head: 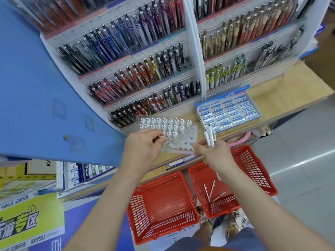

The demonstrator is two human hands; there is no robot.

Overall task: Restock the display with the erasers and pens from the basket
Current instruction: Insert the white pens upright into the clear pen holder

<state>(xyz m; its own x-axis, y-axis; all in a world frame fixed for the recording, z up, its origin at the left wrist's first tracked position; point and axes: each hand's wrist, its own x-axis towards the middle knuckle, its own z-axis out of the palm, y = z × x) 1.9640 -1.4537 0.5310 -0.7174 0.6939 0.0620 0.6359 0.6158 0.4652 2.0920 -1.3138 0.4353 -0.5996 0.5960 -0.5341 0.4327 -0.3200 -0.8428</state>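
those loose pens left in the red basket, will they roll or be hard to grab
Probably light and stiff: the pens are slim, straight sticks. Likely to roll, since they lie loose at angles on the basket floor. Their narrow tips may catch in the slotted mesh.

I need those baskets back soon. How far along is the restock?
Done: the eraser box looks full, and the left basket shows nothing inside. In hand: the right hand holds a few white pens; the left hand is at the pen rack. Left: open holes in that rack and loose pens in the right basket.
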